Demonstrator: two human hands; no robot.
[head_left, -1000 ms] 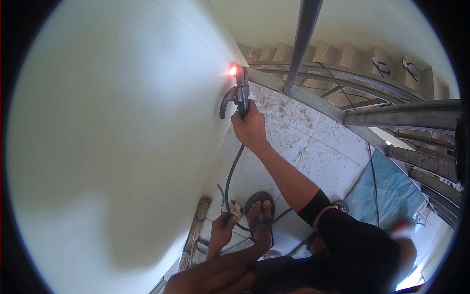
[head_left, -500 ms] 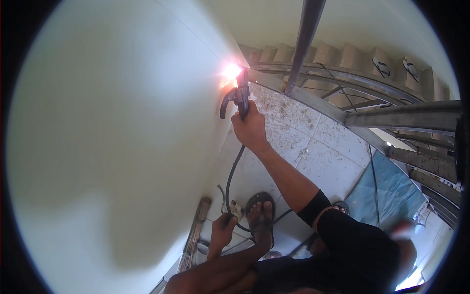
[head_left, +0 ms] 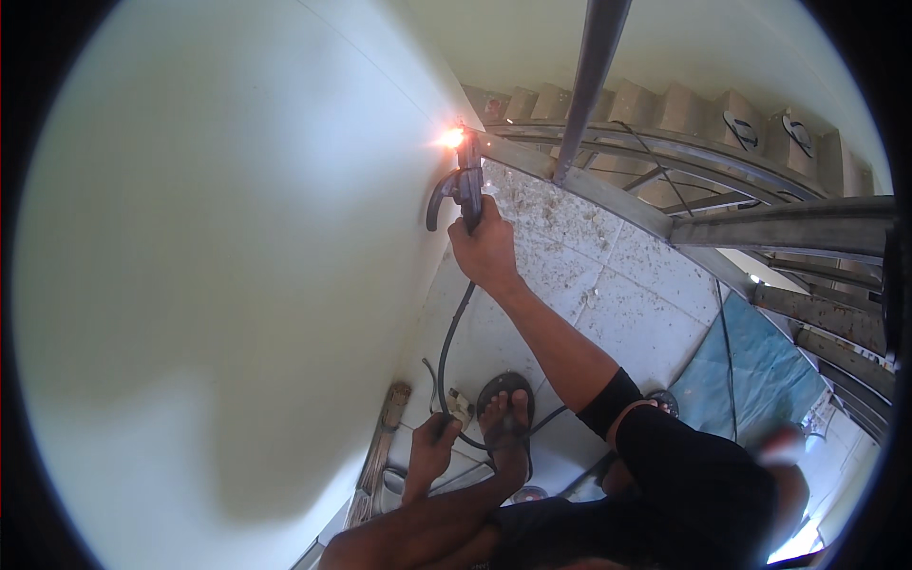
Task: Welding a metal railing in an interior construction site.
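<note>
My right hand (head_left: 486, 247) is closed round the handle of a black welding electrode holder (head_left: 469, 190). At the holder's far end a bright orange arc (head_left: 452, 139) glows where the white wall meets the metal rail's end; the glare hides the electrode tip. A black cable (head_left: 451, 332) hangs from the holder and curves past my sandalled foot (head_left: 503, 418). Lower down, beside my leg, my left hand (head_left: 431, 454) is closed round a small dark piece right next to the cable; its kind cannot be made out.
A curved metal railing (head_left: 741, 166) runs along the right, with stairs (head_left: 632, 100) and flip-flops (head_left: 741, 131) beyond. Debris litters the white tiles (head_left: 617, 313). A bundle of thin rods (head_left: 388, 423) lies by the wall (head_left: 237, 285). A green sheet (head_left: 750, 361) spreads at right.
The arc's glow has become smaller and more orange, and a few sparks show near it. Both hands and the electrode holder are nearly where they were.
</note>
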